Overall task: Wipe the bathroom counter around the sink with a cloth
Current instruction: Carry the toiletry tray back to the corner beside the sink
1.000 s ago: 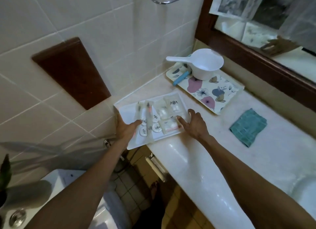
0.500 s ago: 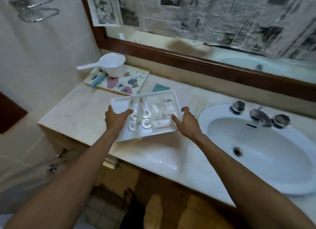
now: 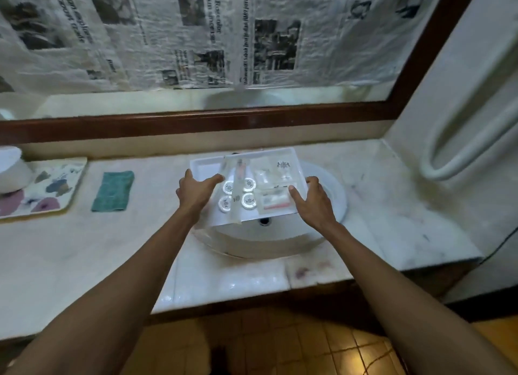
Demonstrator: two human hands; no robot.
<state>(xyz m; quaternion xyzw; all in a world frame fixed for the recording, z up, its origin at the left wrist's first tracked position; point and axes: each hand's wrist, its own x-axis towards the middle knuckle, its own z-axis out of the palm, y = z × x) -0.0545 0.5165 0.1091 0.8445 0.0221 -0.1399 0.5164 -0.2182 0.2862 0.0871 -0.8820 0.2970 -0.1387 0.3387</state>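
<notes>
Cloth (image 3: 113,191): flat on desk (image 3: 392,206), nine o'clock of sink (image 3: 330,206).
In the way: white tray (image 3: 204,164) over sink.
Grip: left hand (image 3: 193,191) and right hand (image 3: 315,203) clasp tray edges.

Dim, greenish light fills the room; the floor tiles (image 3: 350,349) glow warm yellow. A soft sheen lies on the counter (image 3: 224,285) front edge. Edges bow outward, and fine detail looks smeared.

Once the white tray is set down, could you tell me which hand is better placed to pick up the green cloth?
Probably the left hand: the green cloth lies on the counter to its left, while the right hand holds the white tray's far side.
</notes>
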